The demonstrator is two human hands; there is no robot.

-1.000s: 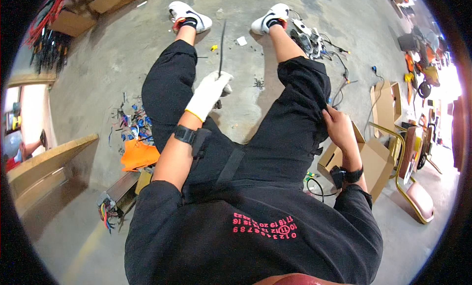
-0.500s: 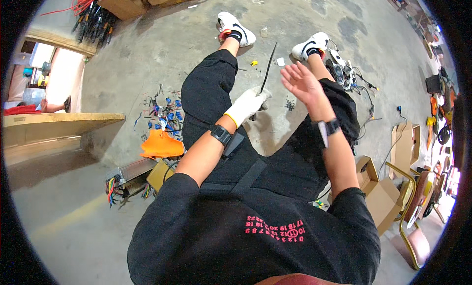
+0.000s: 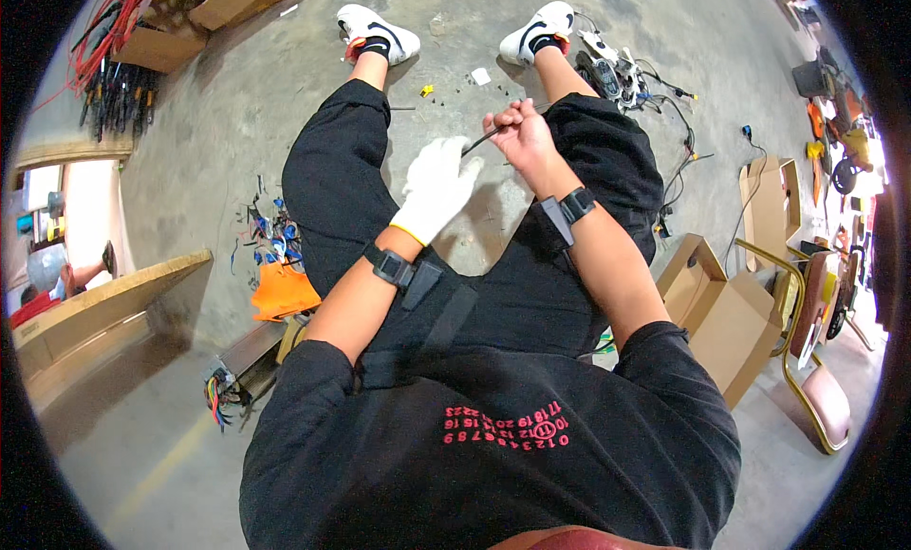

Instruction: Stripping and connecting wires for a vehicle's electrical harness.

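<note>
Item: thin dark cable (image 3: pixel 486 135), a short slender length, held between the two hands above the gap between the seated person's knees, over the concrete floor (image 3: pixel 228 104).

Left hand (image 3: pixel 436 185): in a white work glove, fingers curled about the cable's lower end, grip closed on it as far as the view shows.

Right hand (image 3: pixel 520 137): bare, closed in a fist on the upper part of the cable, knuckles toward the shoes (image 3: pixel 380 28). Both wrists carry black straps.

Surroundings: small cut scraps (image 3: pixel 446 83), one yellow and one white among them, lie on the floor between the feet. A tangle of cables and a device (image 3: pixel 626 71) sits by the right foot. An orange piece (image 3: pixel 282 292) and coloured wire ends (image 3: pixel 266 232) lie beside the left thigh. Cardboard boxes (image 3: pixel 726 313) stand to the right, near a chair (image 3: pixel 807 303) with a yellow frame.

Risks, as judged:
- The bare right hand has no glove; a sharp wire end or a sudden slip under pull could scrape the palm or fingers.
- The cable is thin; a hard tug between two fists may snap it or strip more than intended.
- Anything released falls among the scraps on the floor and is hard to find again.
- Loose cables near the right foot could catch a shoe if the legs shift.
</note>
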